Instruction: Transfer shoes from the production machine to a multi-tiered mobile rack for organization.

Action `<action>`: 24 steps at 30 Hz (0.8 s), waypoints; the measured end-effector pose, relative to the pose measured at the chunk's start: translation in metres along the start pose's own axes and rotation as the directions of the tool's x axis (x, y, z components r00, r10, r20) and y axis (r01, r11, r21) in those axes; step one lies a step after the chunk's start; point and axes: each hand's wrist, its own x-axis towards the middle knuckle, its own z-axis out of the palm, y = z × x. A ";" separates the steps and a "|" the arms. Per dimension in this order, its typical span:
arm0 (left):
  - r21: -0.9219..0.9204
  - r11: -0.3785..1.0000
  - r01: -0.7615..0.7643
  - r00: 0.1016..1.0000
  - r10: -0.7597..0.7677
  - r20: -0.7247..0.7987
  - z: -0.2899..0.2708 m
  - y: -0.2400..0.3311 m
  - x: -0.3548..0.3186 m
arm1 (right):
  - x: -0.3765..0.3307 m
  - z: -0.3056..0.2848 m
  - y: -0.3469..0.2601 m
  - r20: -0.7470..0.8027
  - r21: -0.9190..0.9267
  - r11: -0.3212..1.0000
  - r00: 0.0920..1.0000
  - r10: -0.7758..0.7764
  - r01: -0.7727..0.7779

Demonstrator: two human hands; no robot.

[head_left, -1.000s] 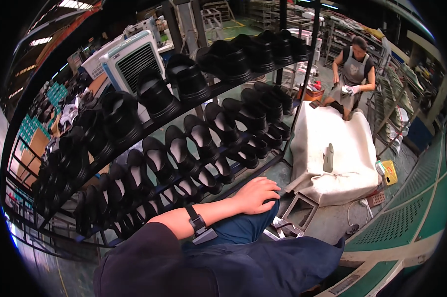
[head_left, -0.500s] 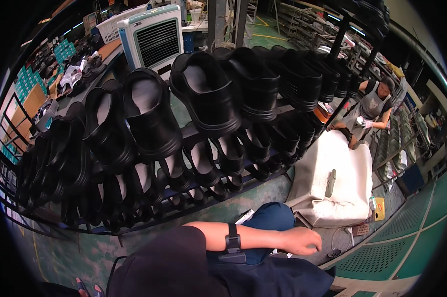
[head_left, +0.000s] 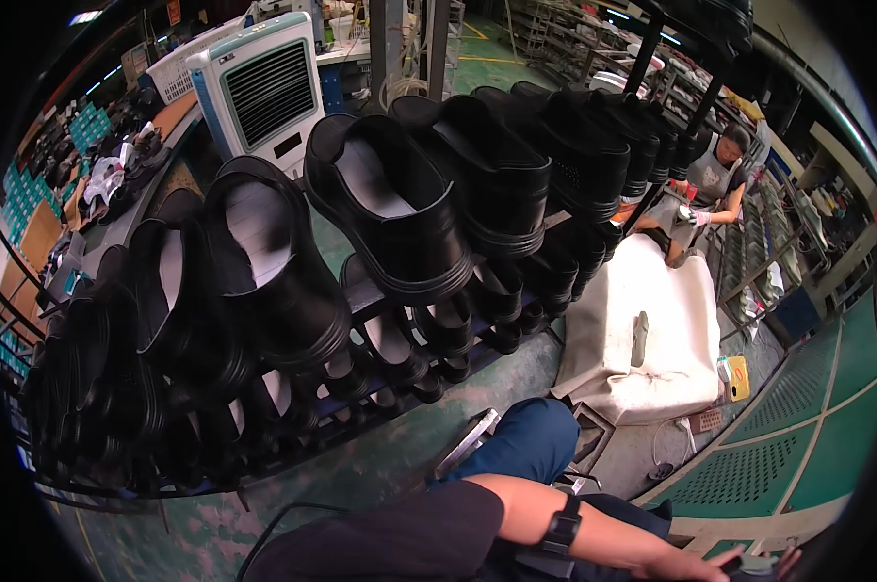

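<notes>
Left hand (head_left: 696, 566) has swung rightward (its grip I cannot tell); rack (head_left: 644, 62) holds black shoes (head_left: 438, 238).

head: left fisheye, worn on the person's head | looks down and outward across the shoe rack (head_left: 646, 62) | rack very near | knee (head_left: 528, 438) this side of rack; cooler (head_left: 264, 97) farther, beyond rack

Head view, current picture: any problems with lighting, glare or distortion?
In the head view, fisheye bending curves the green panels near the rim, and the corners fall to black; in the head view, the white cloth looks nearly washed out, while the black shoes lose detail in shadow; at the head view's lower edge, the left hand is hard to make out.
</notes>
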 end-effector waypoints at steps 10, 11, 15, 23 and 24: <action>-0.547 0.726 -0.416 0.894 0.215 -0.394 -0.143 -0.131 -0.056 | -0.032 -0.008 0.235 0.489 -0.052 0.852 0.730 0.477 -0.522; -0.535 0.739 -0.410 0.887 0.185 -0.424 -0.145 -0.134 -0.062 | -0.029 -0.006 0.248 0.526 -0.078 0.828 0.683 0.507 -0.555; -0.514 0.785 -0.346 0.851 0.032 -0.524 -0.152 -0.139 -0.089 | -0.019 -0.009 0.292 0.617 -0.199 0.726 0.491 0.615 -0.659; -0.011 1.000 -0.010 0.689 -0.001 -0.725 -0.199 -0.100 -0.084 | -0.035 -0.052 0.329 0.607 -0.472 0.414 0.054 0.793 -0.779; 0.013 1.000 0.021 0.658 -0.004 -0.753 -0.197 -0.074 -0.062 | -0.024 -0.059 0.319 0.603 -0.475 0.413 0.054 0.796 -0.777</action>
